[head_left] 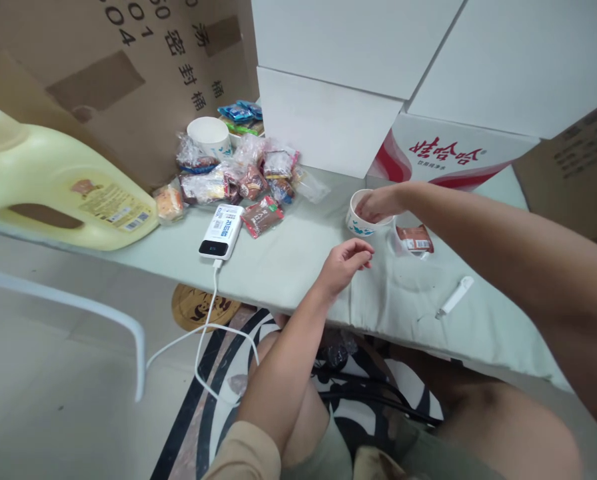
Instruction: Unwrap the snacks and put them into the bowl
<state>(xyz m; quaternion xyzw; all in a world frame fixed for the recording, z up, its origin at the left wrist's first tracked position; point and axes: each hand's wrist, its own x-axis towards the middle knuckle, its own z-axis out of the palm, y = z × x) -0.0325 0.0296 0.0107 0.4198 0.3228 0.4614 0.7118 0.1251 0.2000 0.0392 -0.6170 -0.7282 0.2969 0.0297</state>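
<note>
My right hand (376,204) reaches down into a white paper bowl (361,225) with a blue-green print. Its fingertips are hidden inside the bowl, so I cannot see what they touch. Just in front of the bowl, my left hand (346,263) hovers over the cloth with loosely curled fingers, thumb close to the index finger and nothing visible between them. Beside the bowl, under my right forearm, lies a clear plastic container (401,241) with a brown wrapped packet (414,238) in it. A small white handled tool (455,297) rests nearer the table edge.
Several wrapped snacks (251,180) are heaped at the left, by another paper bowl (209,135). A white power bank (222,232) trails a cable (206,327) over the edge. A yellow jug (68,180) lies far left. White boxes (328,120) and a carton (128,87) stand behind.
</note>
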